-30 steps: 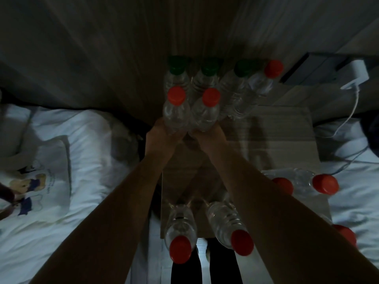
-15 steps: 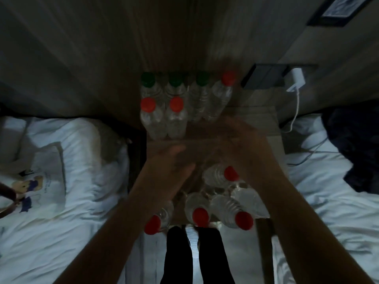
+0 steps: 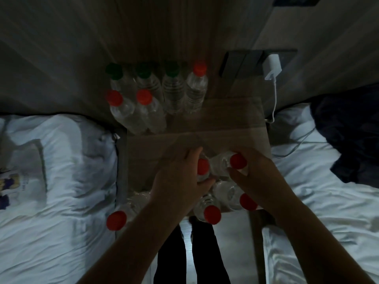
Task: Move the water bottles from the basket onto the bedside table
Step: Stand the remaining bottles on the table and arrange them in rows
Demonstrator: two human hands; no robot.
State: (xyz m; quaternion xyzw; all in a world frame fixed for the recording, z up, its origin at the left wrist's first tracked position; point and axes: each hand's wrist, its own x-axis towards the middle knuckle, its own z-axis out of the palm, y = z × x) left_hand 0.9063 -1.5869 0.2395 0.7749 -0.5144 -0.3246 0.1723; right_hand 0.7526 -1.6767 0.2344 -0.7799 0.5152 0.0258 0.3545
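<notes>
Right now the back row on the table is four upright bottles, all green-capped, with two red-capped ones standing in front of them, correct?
Not quite. In the head view the back row holds only three green-capped bottles, and the rightmost bottle of that row has a red cap. The rest stands: it is a row of four upright bottles, with two red-capped bottles in front of them.

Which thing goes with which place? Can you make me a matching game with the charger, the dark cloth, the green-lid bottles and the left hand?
1 white charger
2 dark cloth
3 green-capped bottles
4 left hand

A on the right-hand bed
B back row of the bedside table
C plugged in at the wall
D gripping a red-capped bottle

Pairs: 1-C, 2-A, 3-B, 4-D
</notes>
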